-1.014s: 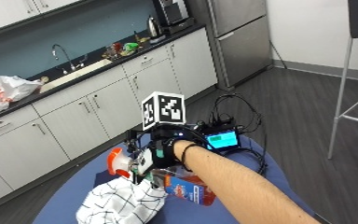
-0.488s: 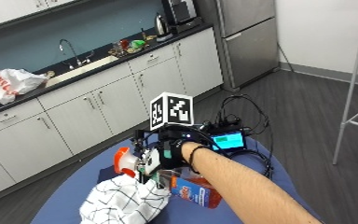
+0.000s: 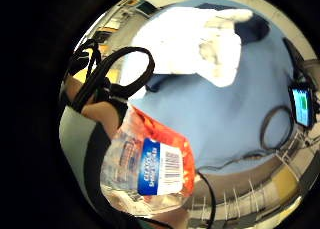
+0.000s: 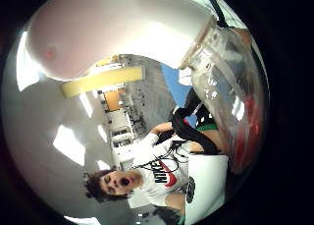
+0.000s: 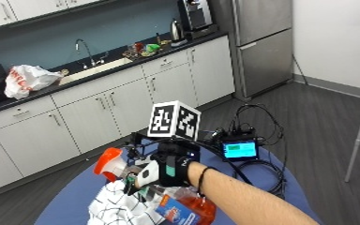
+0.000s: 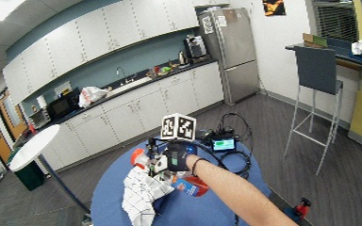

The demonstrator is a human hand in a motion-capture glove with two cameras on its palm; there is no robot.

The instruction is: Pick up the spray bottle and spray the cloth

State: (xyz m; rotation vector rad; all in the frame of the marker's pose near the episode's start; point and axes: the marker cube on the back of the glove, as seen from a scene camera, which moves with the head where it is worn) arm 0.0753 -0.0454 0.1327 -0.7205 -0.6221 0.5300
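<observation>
Since the earlier frame the right hand (image 5: 168,169) had lifted the spray bottle (image 5: 168,199), fingers curled around its neck above the cloth (image 5: 121,206); spraying remained

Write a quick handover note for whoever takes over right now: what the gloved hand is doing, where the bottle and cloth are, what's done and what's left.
Right hand: grips the spray bottle near its neck, holding it off the blue table.
Spray bottle: tilted, orange nozzle head over the cloth.
Cloth: white with a black grid, crumpled on the table below the hand.
Done: bottle picked up.
Left: no spray is visible; squeeze the trigger at the cloth.
</observation>
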